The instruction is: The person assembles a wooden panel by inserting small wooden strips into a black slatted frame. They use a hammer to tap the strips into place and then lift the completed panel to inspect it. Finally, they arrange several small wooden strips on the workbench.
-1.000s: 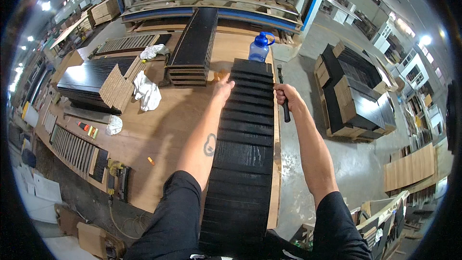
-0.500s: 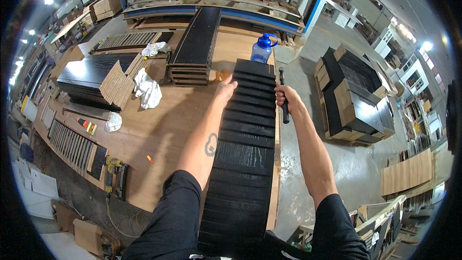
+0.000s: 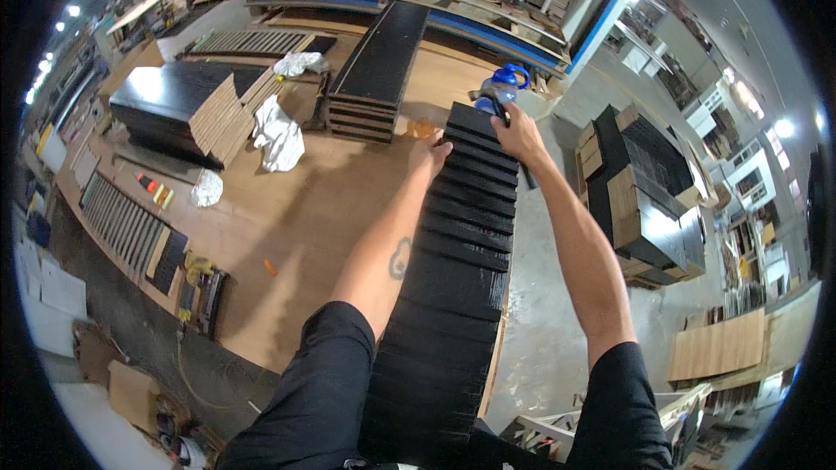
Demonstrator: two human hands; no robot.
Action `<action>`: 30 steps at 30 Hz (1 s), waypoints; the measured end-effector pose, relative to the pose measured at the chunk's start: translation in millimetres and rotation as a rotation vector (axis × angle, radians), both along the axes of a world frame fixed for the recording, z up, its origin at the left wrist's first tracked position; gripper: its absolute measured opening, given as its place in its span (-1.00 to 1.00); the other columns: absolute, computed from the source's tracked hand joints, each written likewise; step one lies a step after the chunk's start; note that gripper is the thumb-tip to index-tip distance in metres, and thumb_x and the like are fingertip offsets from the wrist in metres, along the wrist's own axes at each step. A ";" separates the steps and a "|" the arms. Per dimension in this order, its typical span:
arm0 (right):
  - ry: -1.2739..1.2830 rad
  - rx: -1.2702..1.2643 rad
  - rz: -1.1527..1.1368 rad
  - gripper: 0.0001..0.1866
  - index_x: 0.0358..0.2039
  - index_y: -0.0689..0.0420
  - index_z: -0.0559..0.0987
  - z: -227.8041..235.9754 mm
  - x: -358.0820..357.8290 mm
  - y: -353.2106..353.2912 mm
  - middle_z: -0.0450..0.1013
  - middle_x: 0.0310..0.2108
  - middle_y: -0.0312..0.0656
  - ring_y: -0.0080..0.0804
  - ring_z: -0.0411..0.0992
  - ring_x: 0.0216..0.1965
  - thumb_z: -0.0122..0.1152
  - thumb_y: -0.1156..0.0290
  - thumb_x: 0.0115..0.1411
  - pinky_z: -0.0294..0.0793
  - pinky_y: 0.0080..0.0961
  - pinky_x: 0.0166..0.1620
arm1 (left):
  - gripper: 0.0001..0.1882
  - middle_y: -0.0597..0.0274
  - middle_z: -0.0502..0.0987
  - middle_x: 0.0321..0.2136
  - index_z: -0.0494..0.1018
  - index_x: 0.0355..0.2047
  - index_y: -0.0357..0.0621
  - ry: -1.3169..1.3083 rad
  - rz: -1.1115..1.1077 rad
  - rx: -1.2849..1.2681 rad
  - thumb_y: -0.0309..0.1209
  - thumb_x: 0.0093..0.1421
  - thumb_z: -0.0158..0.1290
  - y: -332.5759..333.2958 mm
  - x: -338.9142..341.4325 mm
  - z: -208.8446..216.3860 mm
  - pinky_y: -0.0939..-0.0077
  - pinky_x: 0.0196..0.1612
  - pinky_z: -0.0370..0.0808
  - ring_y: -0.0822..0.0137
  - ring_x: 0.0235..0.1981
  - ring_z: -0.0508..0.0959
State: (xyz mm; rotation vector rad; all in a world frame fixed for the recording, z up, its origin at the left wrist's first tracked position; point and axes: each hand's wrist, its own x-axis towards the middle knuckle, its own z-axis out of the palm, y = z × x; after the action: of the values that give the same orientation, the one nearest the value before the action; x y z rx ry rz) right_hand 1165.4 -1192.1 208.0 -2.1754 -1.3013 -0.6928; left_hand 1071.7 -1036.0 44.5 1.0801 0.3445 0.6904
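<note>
A long black louvered panel (image 3: pixel 453 252) with many cross slats runs from my body away across the bench. At its left edge, near the far end, my left hand (image 3: pixel 429 157) grips the side, thumb toward the slats; its other fingers are partly hidden. My right hand (image 3: pixel 520 135) is closed round a dark hammer (image 3: pixel 499 109) over the panel's far right corner. The hammer head is near the panel's far end, and the handle end shows below my fist. Just beyond stands a clear bottle with a blue lid (image 3: pixel 507 78), partly covered by the hammer.
The wooden bench (image 3: pixel 340 200) carries a stack of black boards (image 3: pixel 374 61), another black stack (image 3: pixel 170 104), white cloths (image 3: pixel 279 135), slatted frames (image 3: pixel 126 218) and a nail gun (image 3: pixel 200 296). On the floor at right stands a pallet of black panels (image 3: pixel 644 200).
My right hand has raised the hammer from beside the panel's right edge to over its far corner. The view has shifted slightly; my left hand stays at the panel's left edge.
</note>
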 end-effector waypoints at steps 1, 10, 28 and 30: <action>0.052 -0.210 -0.075 -0.68 -0.06 0.19 0.53 -5.6 3.0 -11.9 0.56 -0.36 0.04 -0.05 0.57 -0.32 0.16 0.28 0.25 0.51 -0.16 -0.31 | -0.50 -0.03 0.61 -0.04 0.50 0.10 -0.20 0.434 0.103 0.257 -0.32 0.15 0.23 -40.6 -15.1 29.9 0.48 0.01 0.47 0.29 -0.10 0.62; -0.345 -0.739 0.084 -0.76 -0.22 -0.03 0.65 62.7 -56.7 82.6 0.59 -0.40 -0.04 -0.04 0.59 -0.31 0.17 0.44 0.07 0.54 -0.14 -0.30 | -0.44 -0.03 0.50 0.12 0.47 0.14 -0.19 0.528 0.069 0.387 -0.16 0.19 0.17 -23.4 -36.6 49.6 0.37 0.18 0.40 0.09 0.15 0.51; -0.018 -0.378 -0.132 -0.67 -0.04 -0.13 0.59 40.4 -39.5 24.7 0.59 -0.34 0.00 0.00 0.58 -0.23 0.20 0.33 0.15 0.52 -0.06 -0.17 | -0.40 -0.04 0.51 0.11 0.42 0.21 -0.05 0.372 0.104 0.357 -0.21 0.15 0.17 -10.9 -3.3 11.7 0.37 0.17 0.43 0.12 0.13 0.52; 0.022 -0.396 -0.178 -0.64 -0.01 -0.13 0.59 34.2 -31.9 8.7 0.59 -0.33 0.02 0.01 0.57 -0.22 0.22 0.32 0.15 0.52 -0.05 -0.15 | -0.40 -0.04 0.50 0.12 0.43 0.21 -0.04 0.445 0.050 0.302 -0.23 0.13 0.18 -18.0 -9.6 20.8 0.37 0.18 0.42 0.13 0.15 0.51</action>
State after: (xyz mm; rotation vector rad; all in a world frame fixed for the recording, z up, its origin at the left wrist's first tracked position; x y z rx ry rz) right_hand 1133.5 -1183.4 242.2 -2.6327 -1.3344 -0.5061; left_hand 1062.1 -1054.0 65.3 1.5210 0.6646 0.5514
